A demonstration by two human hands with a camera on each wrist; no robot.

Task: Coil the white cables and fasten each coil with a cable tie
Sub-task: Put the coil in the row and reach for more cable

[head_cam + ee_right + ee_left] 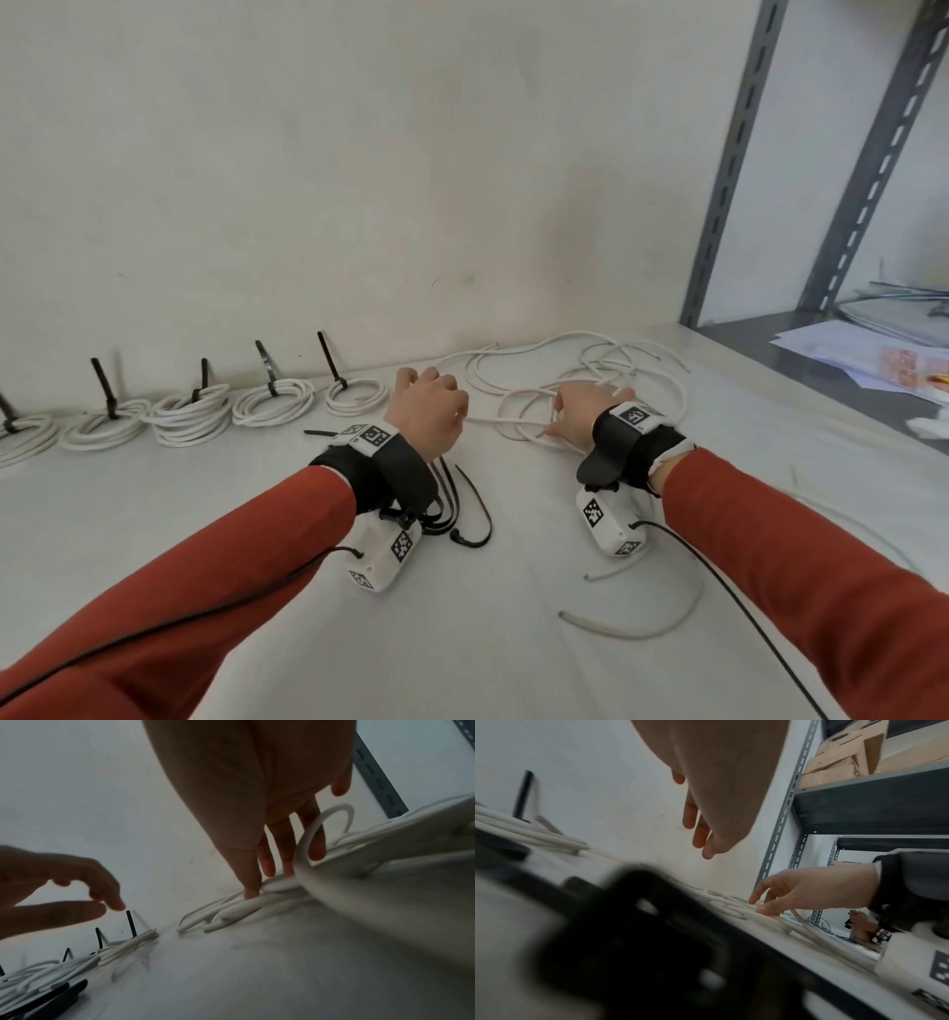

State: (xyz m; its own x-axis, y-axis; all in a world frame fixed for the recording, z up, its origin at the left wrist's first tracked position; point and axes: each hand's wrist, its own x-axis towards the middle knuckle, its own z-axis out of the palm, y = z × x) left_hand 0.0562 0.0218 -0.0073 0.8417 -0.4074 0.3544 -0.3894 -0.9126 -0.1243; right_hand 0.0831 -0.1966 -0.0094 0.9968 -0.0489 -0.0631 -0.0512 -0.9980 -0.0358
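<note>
A tangle of loose white cables (595, 370) lies on the white table (493, 668) near the wall. My right hand (565, 419) rests on its near loops, straight fingertips (251, 892) pressing a strand down; one loop (334, 811) arches up beside the fingers. My left hand (441, 411) hovers just left of the tangle, fingers (700, 833) relaxed and holding nothing. Several finished coils (272, 406) stand in a row along the wall to the left, each with a black tie (328, 360) sticking up. Loose black cable ties (472, 514) lie under my left wrist.
A short curved piece of white cable (637, 627) lies near the front, right of centre. A grey metal shelf upright (729, 169) rises at the right, with papers (847, 354) on its shelf. The wall (359, 180) closes the back.
</note>
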